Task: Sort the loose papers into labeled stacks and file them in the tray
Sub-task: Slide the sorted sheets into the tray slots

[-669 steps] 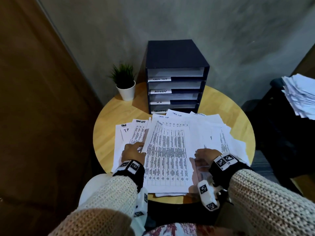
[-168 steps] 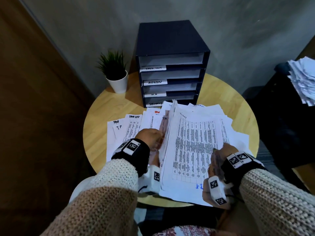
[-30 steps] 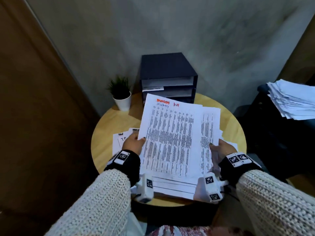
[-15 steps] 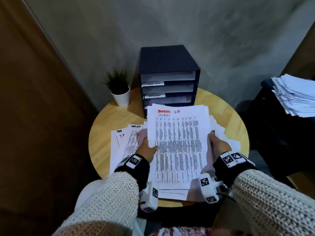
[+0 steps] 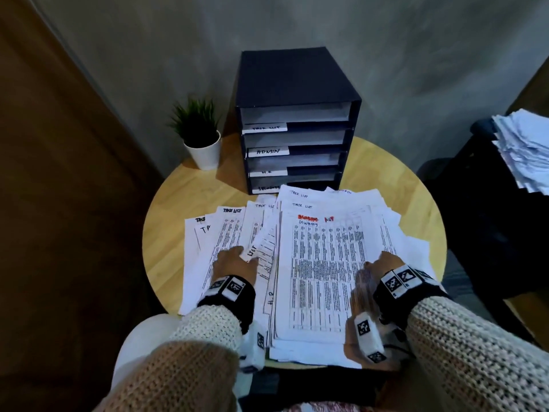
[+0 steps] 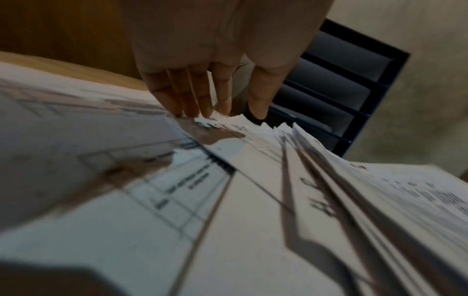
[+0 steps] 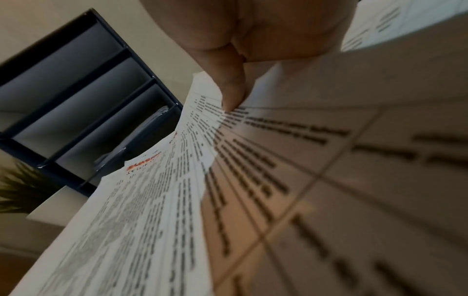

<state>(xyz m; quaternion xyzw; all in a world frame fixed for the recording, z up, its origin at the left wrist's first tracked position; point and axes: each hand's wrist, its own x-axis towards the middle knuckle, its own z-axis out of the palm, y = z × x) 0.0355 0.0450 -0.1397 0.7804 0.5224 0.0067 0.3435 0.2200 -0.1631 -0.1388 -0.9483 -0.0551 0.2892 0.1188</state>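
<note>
Our left hand [image 5: 234,264] presses straight fingers [image 6: 195,100] onto fanned sheets [image 5: 225,242], grip open; our right hand [image 5: 383,264] pinches the printed stack [image 5: 323,275] on the surface [image 5: 166,221].

Tray [image 5: 297,78] labels read "ADMIN", "H.R"; papers [image 5: 234,230] headed "TASK LIST".

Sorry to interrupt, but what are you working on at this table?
A person is sorting loose papers spread across a round wooden table. The left hand rests its fingers on the sheets at the left, and the right hand holds the edge of the printed stack. The labeled file tray stands behind, not yet being filled.
</note>
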